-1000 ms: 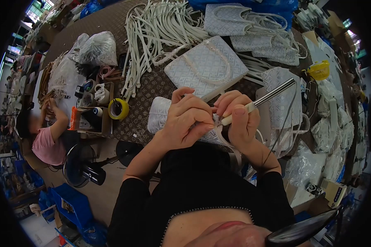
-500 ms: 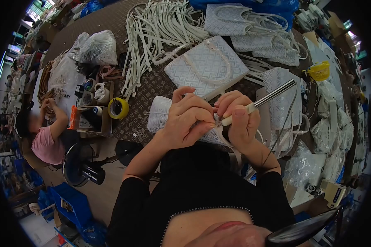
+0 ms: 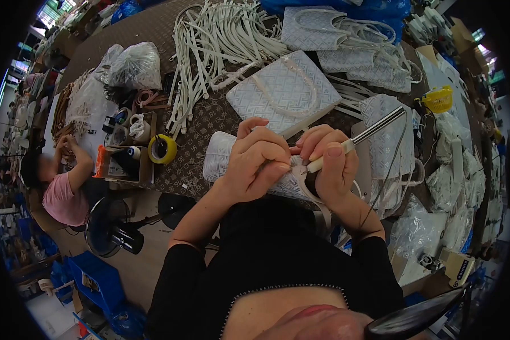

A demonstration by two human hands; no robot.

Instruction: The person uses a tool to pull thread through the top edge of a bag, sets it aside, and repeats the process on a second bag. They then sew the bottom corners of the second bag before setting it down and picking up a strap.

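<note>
My right hand (image 3: 333, 167) is wrapped round a pen-like tool (image 3: 378, 126) with a shiny metal shaft, a white section near its tip and a thin dark cord. The tool's white end points left, toward the end of a white strap (image 3: 307, 186). My left hand (image 3: 258, 164) is closed in a pinch at that strap end, its fingertips almost meeting those of my right hand. Whatever fine piece lies between the left fingertips is too small to make out. Under and behind my hands lies a pale patterned bag (image 3: 218, 157), partly covered.
Ahead lies another patterned handbag (image 3: 283, 88). A heap of white straps (image 3: 218, 51) and stacked bags (image 3: 311, 28) fill the far side. Yellow tape (image 3: 162, 149) stands by a box on the left. A fan (image 3: 110, 226) and a seated co-worker (image 3: 68, 190) are further left.
My left fingertips have shifted slightly at the strap end, and the tool has tilted a little. Both hands stay in nearly the same place.
</note>
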